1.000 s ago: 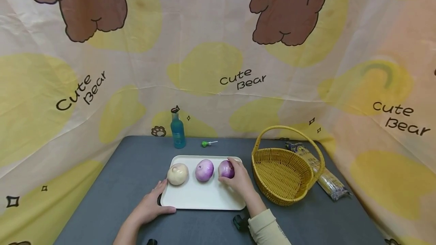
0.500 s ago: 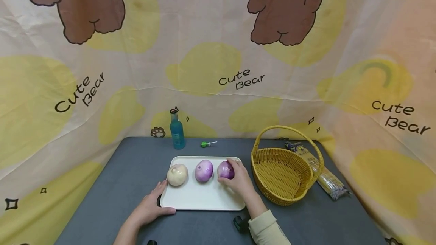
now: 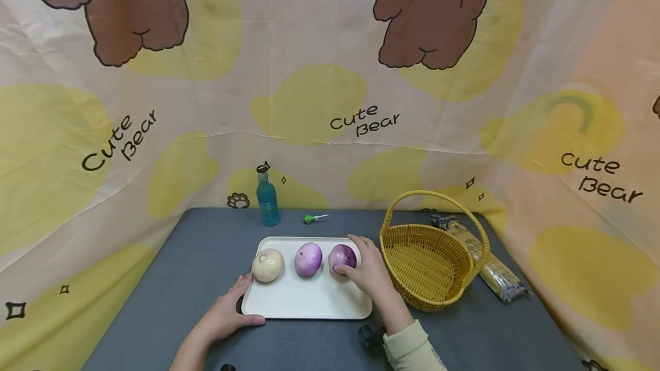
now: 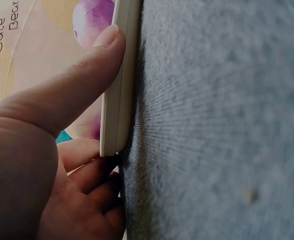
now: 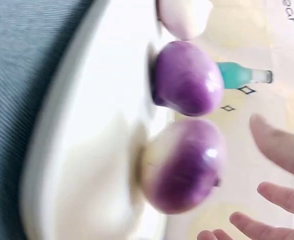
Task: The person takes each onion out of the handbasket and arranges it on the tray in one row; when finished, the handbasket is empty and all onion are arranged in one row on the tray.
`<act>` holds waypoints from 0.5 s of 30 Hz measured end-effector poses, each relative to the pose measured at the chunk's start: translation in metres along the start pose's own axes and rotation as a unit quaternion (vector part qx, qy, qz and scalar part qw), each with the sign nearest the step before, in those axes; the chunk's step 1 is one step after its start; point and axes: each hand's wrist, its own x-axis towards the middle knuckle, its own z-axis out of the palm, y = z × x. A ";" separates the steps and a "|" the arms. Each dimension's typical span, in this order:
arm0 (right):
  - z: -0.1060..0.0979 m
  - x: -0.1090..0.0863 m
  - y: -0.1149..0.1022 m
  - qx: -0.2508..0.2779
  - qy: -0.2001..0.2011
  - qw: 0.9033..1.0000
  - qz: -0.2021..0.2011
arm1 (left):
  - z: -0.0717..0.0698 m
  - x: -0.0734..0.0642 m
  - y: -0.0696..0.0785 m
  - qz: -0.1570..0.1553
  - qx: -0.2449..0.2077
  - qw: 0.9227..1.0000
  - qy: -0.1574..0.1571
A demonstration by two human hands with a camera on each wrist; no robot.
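A white rectangular tray (image 3: 304,302) carries a row of onions. The pale onion (image 3: 268,265) sits at the left, a purple onion (image 3: 308,259) in the middle and a darker purple onion (image 3: 341,260) at the right. My left hand (image 3: 227,311) grips the tray's near left corner; in the left wrist view its thumb (image 4: 104,52) lies on the rim while the fingers bend around the end. Spread fingers of my right hand (image 3: 371,268) stand beside the right onion. In the right wrist view they are apart from it, with nothing held.
Right of the tray stands a yellow wicker basket (image 3: 428,265) with a tall handle, a clear-wrapped packet (image 3: 490,262) behind it. A blue bottle (image 3: 267,202) and a green lollipop (image 3: 309,218) are at the back of the grey table (image 3: 170,302). A dark object (image 3: 368,336) lies near the right wrist.
My right hand has let go of the right onion and moved slightly right, its fingers spreading. The onion stays on the tray. My left hand keeps its hold.
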 end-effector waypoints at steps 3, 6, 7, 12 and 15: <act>-0.012 -0.003 -0.006 0.018 0.001 1.000 -0.013 | -0.001 0.000 -0.004 0.004 0.004 1.000 -0.001; -0.027 -0.007 -0.012 0.049 -0.002 0.998 -0.030 | -0.002 -0.001 -0.006 -0.005 0.005 1.000 -0.003; -0.032 -0.008 -0.013 0.056 -0.003 0.998 -0.036 | -0.004 -0.002 -0.007 -0.008 0.005 1.000 -0.004; -0.068 -0.016 -0.017 0.063 -0.003 0.997 -0.049 | -0.019 -0.011 -0.005 -0.034 0.012 0.999 -0.018; -0.095 -0.022 -0.016 0.050 0.003 0.997 -0.063 | -0.038 -0.018 -0.002 -0.026 0.021 0.999 -0.022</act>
